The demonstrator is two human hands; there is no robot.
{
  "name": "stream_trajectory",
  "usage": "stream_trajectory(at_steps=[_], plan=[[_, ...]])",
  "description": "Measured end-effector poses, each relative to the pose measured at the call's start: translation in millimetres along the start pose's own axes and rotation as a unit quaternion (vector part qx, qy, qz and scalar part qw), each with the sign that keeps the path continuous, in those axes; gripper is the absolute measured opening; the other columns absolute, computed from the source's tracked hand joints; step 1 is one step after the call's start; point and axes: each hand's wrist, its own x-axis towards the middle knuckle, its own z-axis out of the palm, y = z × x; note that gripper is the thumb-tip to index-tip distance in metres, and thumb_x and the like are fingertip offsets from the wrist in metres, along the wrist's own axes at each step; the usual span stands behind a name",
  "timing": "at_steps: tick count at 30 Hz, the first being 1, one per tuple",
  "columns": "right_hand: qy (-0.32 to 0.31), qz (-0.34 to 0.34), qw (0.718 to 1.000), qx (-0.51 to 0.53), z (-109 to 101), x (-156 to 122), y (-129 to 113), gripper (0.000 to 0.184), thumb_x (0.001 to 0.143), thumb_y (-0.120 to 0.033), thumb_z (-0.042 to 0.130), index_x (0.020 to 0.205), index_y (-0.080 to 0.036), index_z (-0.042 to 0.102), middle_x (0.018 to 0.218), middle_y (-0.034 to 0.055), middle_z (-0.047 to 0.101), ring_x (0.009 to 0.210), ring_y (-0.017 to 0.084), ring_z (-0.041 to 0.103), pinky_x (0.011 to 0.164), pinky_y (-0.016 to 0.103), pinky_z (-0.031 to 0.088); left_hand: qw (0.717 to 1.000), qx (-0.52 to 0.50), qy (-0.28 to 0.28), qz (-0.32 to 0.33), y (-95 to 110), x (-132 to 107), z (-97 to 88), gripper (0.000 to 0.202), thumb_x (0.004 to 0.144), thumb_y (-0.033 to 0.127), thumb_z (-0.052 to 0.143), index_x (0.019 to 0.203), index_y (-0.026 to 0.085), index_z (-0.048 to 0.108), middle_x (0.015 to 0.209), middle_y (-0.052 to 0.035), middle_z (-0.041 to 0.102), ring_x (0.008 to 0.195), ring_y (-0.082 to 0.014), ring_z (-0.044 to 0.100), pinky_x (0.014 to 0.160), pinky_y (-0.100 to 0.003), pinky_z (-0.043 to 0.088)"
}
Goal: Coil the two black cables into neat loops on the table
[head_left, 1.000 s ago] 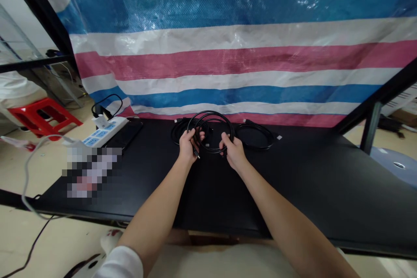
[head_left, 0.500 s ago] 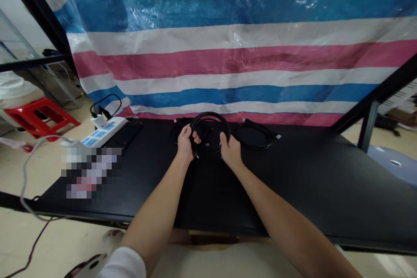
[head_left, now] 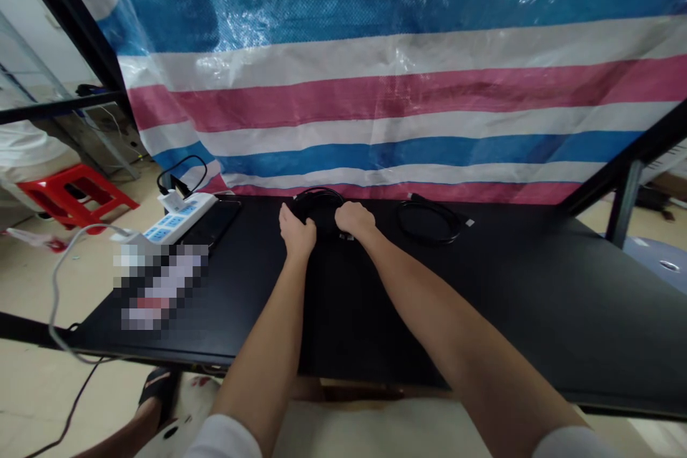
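Note:
A coiled black cable [head_left: 320, 193] lies low at the back of the black table, over or against another dark coil; where one ends and the other starts I cannot make out. My left hand [head_left: 298, 233] is closed round its left side, with the thumb on the inner side. On the right side of the loop, my right hand [head_left: 355, 220] is closed with its knuckles up. A small pale connector tip shows just under that hand. Farther right rests a separate coiled black cable [head_left: 428, 223] with a light connector end [head_left: 469, 223].
At the left stand a white power strip [head_left: 179, 218] with plugs in it and a dark phone [head_left: 215, 223]. A blurred-out patch covers something near them. A striped plastic sheet [head_left: 376, 104] hangs behind the black table [head_left: 499, 300]. A red stool [head_left: 80, 193] is on the floor.
Both hands have moved the cable coil away from me and to the left, lowering it to the other coil at the table's back. The view has shifted slightly.

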Motion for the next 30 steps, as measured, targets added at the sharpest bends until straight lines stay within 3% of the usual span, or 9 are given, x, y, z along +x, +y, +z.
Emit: stream_trajectory(at_steps=[2,5,8,11,15,22,26,30], plan=[[0.012,0.004,1.0,-0.015,5,1,-3,0.037,0.088,-0.022,0.042,0.115,-0.01,0.064,0.124,0.0214,0.061,0.11,0.028,0.062,0.087,0.036,0.048,0.991,0.121,-0.021,0.044,3,-7,-2.5,0.063,0.069,0.02,0.066,0.13,0.015,0.053,0.144,-0.021,0.044,0.136,-0.038,0.036,0.107,-0.054,0.034],[0.053,0.004,0.998,-0.037,11,-2,-3,0.041,0.089,-0.028,0.046,0.123,-0.006,0.054,0.123,0.0234,0.061,0.109,0.028,0.063,0.088,0.037,0.047,0.96,0.239,-0.09,0.116,12,-17,-7.0,0.039,0.072,0.033,0.068,0.11,0.026,0.069,0.14,-0.0121,0.052,0.137,-0.038,0.034,0.108,-0.057,0.03],[0.097,-0.022,0.994,-0.051,12,-8,4,0.048,0.092,-0.038,0.042,0.128,-0.006,0.044,0.117,0.0236,0.063,0.105,0.028,0.064,0.086,0.038,0.047,0.936,0.286,-0.146,0.144,21,-21,-12.2,0.025,0.075,0.039,0.066,0.097,0.03,0.075,0.137,-0.0081,0.056,0.136,-0.0375,0.036,0.108,-0.059,0.027],[0.139,-0.049,0.988,-0.053,5,-15,18,0.045,0.094,-0.043,0.034,0.122,-0.01,0.047,0.11,0.0214,0.065,0.099,0.029,0.065,0.082,0.039,0.047,0.928,0.304,-0.162,0.142,25,-21,-16.4,0.023,0.077,0.04,0.065,0.094,0.029,0.076,0.137,-0.0092,0.056,0.136,-0.0375,0.037,0.108,-0.06,0.025],[0.244,-0.047,0.968,-0.027,-12,-16,59,0.033,0.091,-0.037,0.039,0.109,-0.014,0.053,0.103,0.0177,0.066,0.098,0.028,0.063,0.08,0.037,0.046,0.922,0.306,-0.156,0.179,27,-26,-15.8,0.02,0.08,0.032,0.062,0.094,0.029,0.076,0.13,-0.0091,0.062,0.131,-0.0342,0.043,0.105,-0.058,0.029],[0.42,0.023,0.907,0.025,-33,-11,159,0.019,0.073,-0.023,0.05,0.086,-0.013,0.059,0.09,0.0171,0.063,0.094,0.031,0.055,0.081,0.043,0.043,0.882,0.294,-0.211,0.303,27,-34,-5.0,0.03,0.083,0.018,0.053,0.105,0.023,0.072,0.105,-0.0091,0.073,0.098,-0.0218,0.066,0.089,-0.037,0.047],[0.425,0.137,0.892,0.068,-28,-16,189,0.025,0.069,-0.023,0.053,0.09,-0.011,0.061,0.095,0.0191,0.061,0.097,0.033,0.052,0.083,0.046,0.042,0.867,0.315,-0.202,0.329,24,-31,-2.9,0.04,0.083,0.011,0.045,0.114,0.022,0.068,0.098,-0.0086,0.074,0.091,-0.0199,0.067,0.082,-0.033,0.049],[0.383,0.192,0.9,0.085,-26,-19,196,0.033,0.069,-0.03,0.057,0.096,-0.011,0.061,0.099,0.0206,0.061,0.1,0.034,0.052,0.085,0.047,0.043,0.873,0.317,-0.197,0.315,24,-35,-0.3,0.044,0.081,0.009,0.044,0.116,0.024,0.068,0.099,-0.0089,0.073,0.094,-0.0217,0.066,0.085,-0.035,0.048]])
